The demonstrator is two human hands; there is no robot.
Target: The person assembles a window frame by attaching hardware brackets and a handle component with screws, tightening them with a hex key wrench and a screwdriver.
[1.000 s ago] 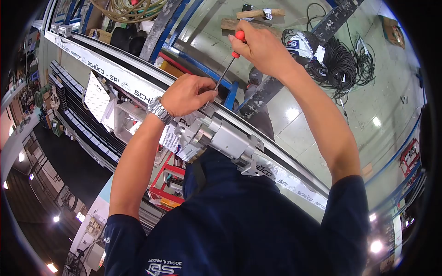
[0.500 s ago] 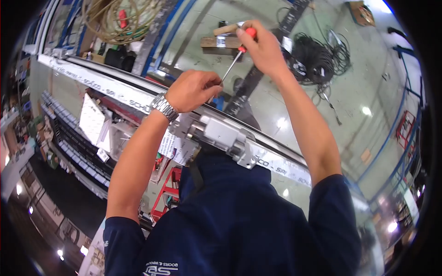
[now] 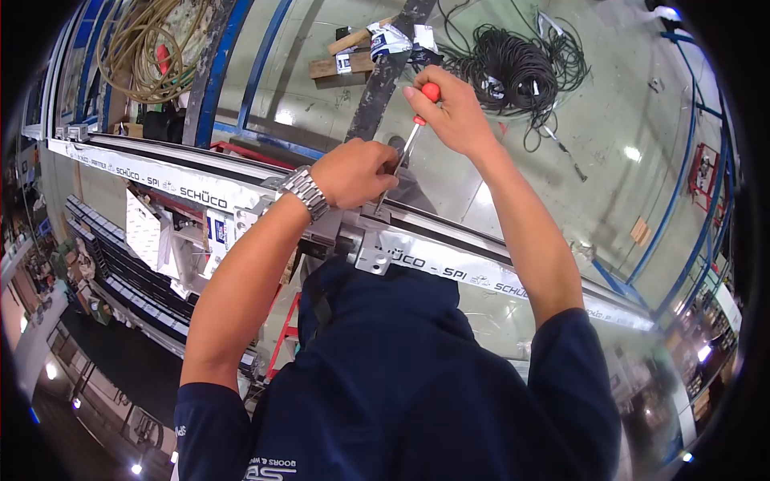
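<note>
My right hand (image 3: 453, 116) grips the red handle of a screwdriver (image 3: 415, 136), whose metal shaft slants down toward a long metal profile (image 3: 160, 181). With fingers closed, my left hand (image 3: 351, 175) pinches the lower shaft, just above the profile; the tip and any screw there are hard to make out. White film printed with lettering covers the side of the profile. Below my left hand a grey metal fitting (image 3: 373, 253) with holes sits against the profile, partly hidden by my forearm.
Beyond the profile, a coil of black cable (image 3: 517, 72) and wooden blocks (image 3: 341, 68) lie on the floor. A coiled tan hose (image 3: 148, 48) is at upper left. Blue metal frames (image 3: 261, 68) stand around. A red stand (image 3: 286, 333) is below the profile.
My view has shifted, and the fitting now appears further left and more covered by my left arm. The screwdriver stands more upright, with both hands still on it.
</note>
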